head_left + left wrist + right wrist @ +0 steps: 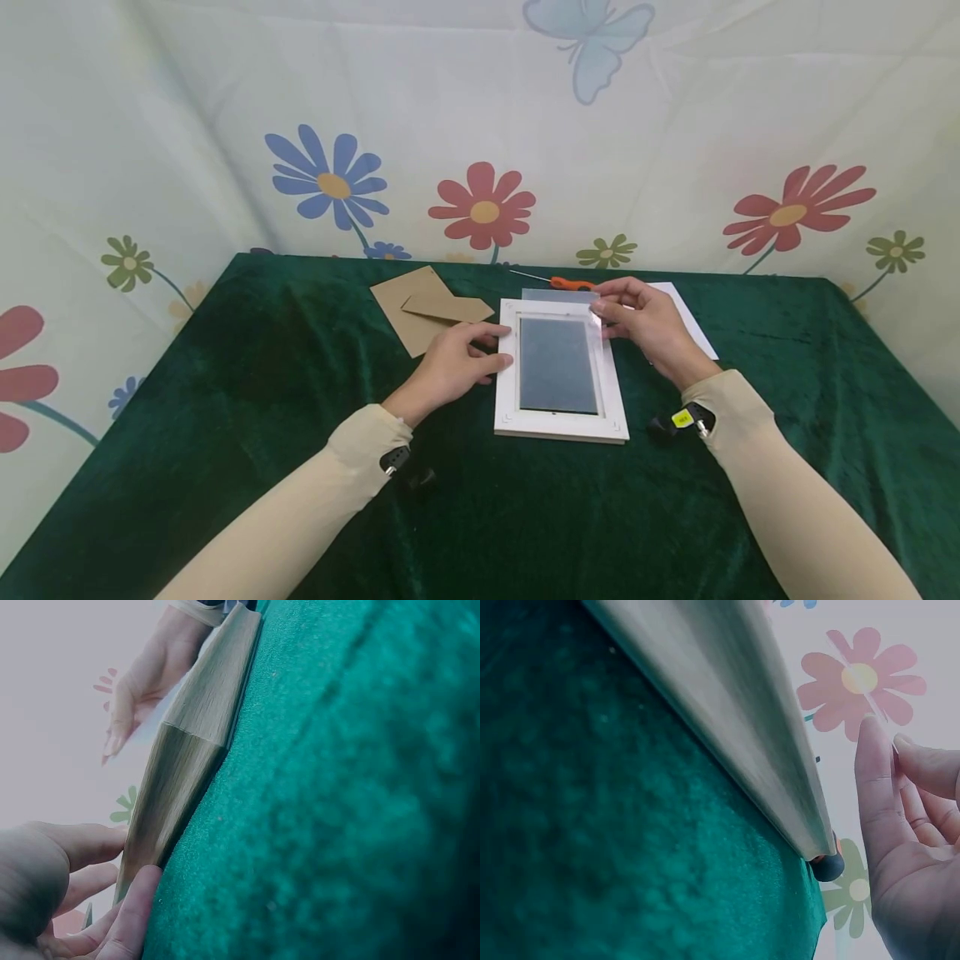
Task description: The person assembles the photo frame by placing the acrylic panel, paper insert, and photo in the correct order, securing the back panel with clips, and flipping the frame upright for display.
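Observation:
A white picture frame (558,425) lies flat on the green cloth, its dark opening in the middle. At its left edge my left hand (459,367) grips the side, thumb and fingers about the rim; wood grain shows on the frame's side (191,720) in the left wrist view. Between thumb and fingertips, my right hand (645,321) pinches a thin clear sheet (558,295) by its right edge. This sheet overlaps the opening and sticks out past the frame's far edge. Seen from the right wrist, the sheet (879,710) is edge-on, raised over the frame.
Left of the frame lies a brown backing board (408,310) with a stand flap (457,309). Behind the frame is a screwdriver (570,284) with an orange handle. White paper (686,312) lies beyond my right hand. A flowered curtain (615,183) hangs behind the table.

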`<state>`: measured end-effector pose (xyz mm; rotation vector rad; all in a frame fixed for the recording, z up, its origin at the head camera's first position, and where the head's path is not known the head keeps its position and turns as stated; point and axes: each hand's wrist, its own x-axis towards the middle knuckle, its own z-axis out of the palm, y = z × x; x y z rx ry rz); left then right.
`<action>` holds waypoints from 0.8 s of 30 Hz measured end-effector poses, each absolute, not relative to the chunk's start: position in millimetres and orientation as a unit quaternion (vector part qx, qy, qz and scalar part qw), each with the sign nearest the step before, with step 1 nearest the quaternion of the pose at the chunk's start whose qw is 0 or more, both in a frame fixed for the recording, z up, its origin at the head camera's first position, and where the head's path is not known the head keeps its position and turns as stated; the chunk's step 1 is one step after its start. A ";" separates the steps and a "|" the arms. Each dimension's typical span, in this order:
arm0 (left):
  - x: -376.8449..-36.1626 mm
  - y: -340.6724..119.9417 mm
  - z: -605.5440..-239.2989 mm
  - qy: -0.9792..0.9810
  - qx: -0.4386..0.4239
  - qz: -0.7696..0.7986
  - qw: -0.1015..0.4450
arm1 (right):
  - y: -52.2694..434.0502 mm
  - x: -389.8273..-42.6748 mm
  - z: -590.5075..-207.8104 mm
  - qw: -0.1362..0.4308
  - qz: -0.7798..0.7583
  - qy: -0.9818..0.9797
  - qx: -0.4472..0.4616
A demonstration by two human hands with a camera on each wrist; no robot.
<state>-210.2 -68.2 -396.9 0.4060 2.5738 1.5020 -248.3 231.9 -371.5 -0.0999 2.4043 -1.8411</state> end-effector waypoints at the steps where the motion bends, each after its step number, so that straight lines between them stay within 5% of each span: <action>1: -210.2 -68.1 -396.8 0.854 0.134 0.498 0.067 | 231.9 -248.2 -371.7 0.056 -0.607 0.792 -0.033; 24: -208.8 -67.4 -394.8 0.855 0.136 0.495 0.065 | 234.6 -249.6 -374.9 0.072 -0.559 0.824 -0.058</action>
